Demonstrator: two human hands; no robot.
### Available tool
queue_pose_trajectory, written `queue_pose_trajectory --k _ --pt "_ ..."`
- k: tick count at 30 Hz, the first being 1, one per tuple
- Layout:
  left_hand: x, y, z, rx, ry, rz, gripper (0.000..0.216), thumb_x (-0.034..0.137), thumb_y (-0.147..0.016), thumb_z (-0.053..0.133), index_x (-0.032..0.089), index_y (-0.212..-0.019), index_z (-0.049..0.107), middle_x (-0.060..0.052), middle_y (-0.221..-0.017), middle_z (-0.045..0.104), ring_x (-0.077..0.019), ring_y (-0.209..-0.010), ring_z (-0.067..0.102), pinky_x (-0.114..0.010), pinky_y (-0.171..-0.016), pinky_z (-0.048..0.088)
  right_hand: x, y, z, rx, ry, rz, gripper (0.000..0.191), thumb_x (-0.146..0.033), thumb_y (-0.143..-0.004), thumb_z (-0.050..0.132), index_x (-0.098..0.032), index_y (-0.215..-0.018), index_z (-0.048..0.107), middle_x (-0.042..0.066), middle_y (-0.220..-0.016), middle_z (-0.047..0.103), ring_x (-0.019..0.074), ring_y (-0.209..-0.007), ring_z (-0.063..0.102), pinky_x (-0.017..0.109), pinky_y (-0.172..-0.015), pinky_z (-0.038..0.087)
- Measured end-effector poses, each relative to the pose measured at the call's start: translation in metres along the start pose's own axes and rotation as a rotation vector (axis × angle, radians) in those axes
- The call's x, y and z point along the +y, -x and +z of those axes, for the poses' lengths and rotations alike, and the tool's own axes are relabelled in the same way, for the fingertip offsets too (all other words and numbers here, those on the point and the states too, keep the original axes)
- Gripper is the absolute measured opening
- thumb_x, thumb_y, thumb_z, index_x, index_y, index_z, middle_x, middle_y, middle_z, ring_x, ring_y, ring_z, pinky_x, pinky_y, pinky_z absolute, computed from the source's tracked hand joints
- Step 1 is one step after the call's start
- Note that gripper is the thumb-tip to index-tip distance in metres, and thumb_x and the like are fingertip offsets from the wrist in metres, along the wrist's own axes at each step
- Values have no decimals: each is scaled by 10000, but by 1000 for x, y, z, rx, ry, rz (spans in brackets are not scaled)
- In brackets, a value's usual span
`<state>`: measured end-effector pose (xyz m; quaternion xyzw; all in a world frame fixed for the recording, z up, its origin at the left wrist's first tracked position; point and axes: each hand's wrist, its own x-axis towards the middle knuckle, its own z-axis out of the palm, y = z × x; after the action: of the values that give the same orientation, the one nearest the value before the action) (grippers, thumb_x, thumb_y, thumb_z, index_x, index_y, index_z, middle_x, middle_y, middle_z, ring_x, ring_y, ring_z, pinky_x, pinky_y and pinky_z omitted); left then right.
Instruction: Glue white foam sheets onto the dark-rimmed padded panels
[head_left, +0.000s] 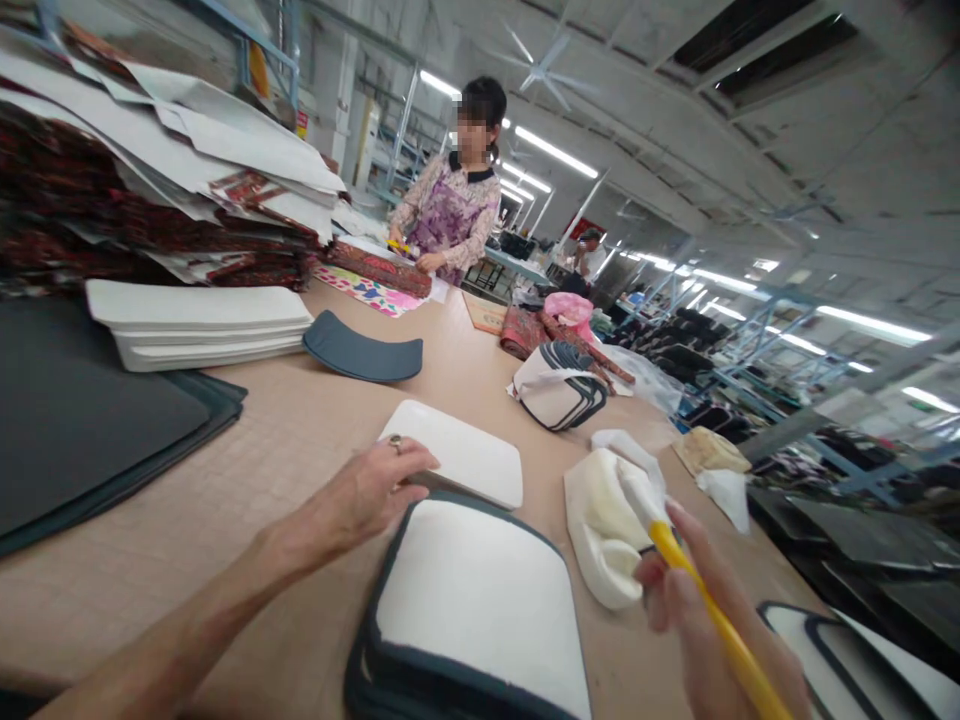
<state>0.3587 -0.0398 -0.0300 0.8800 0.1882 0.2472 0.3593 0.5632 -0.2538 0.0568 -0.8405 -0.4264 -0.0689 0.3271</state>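
I see my left hand (375, 492) lying flat, fingers spread, on the far left corner of the white-faced panel (480, 600), which sits on top of a stack of dark panels at the near edge of the table (225, 480). It presses the panel down and holds nothing. My right hand (697, 620) is closed around the yellow handle of a brush (675, 560). The brush's long axis runs from near right to far left, and the white, wet-looking bristle end points up and away from me, towards the white glue bowl (604, 530) that stands just right of the panel. The bristles are over the bowl, or touching it; I cannot tell which.

I think the main risk is a drip. If the loaded brush travels from the bowl to the panel too quickly, glue can fall on the bare table or on the dark edge of the stack. Also, my left fingers are close to the corner, so the brush could smear them. If the left hand lifts, the top panel may slide on the stack. A second white panel (461, 455) lies just beyond my left hand.
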Motion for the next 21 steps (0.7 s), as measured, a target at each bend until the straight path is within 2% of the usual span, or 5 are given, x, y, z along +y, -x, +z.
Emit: queue_pose_trajectory --k 2,5,8,16,21 --pt "3 7 4 -37 -12 48 199 100 -837 519 191 -1002 586 -48 -1030 590 -188 -973 532 -310 -869 432 -11 -11 9 -50 -130 85 467 -524 -854 425 -229 -1186 569 20 -717 600 137 -555 526 253 -531 422" --pt "22 30 25 -220 1 170 213 176 -822 593 214 -1026 547 -35 -1117 566 -203 -1056 490 -317 -917 417 -19 -18 34 -137 -391 260 438 -540 -771 560 -191 -1024 635 -16 -583 522 123 -520 456 235 -481 373" --pt "33 47 52 -320 -73 195 442 299 -707 743 209 -1068 504 -57 -1167 547 -272 -1099 453 -424 -948 388 -25 -23 66 -209 -503 361 375 -518 -691 662 -175 -842 660 -32 -522 482 106 -486 418 222 -440 321" --pt "14 55 77 -297 -36 220 554 273 -699 742 238 -1154 427 -69 -1218 512 -282 -1133 421 -442 -950 348 -52 -41 140 -576 -538 103 322 -472 -726 598 -161 -643 611 -35 -518 476 88 -489 403 219 -466 321" --pt "18 55 76 -362 -67 193 617 256 -673 767 238 -1178 413 -91 -1264 494 -315 -1160 401 -488 -961 327 -27 -42 121 -590 -474 131 312 -472 -728 596 -170 -653 604 -46 -504 444 86 -476 375 222 -462 316"
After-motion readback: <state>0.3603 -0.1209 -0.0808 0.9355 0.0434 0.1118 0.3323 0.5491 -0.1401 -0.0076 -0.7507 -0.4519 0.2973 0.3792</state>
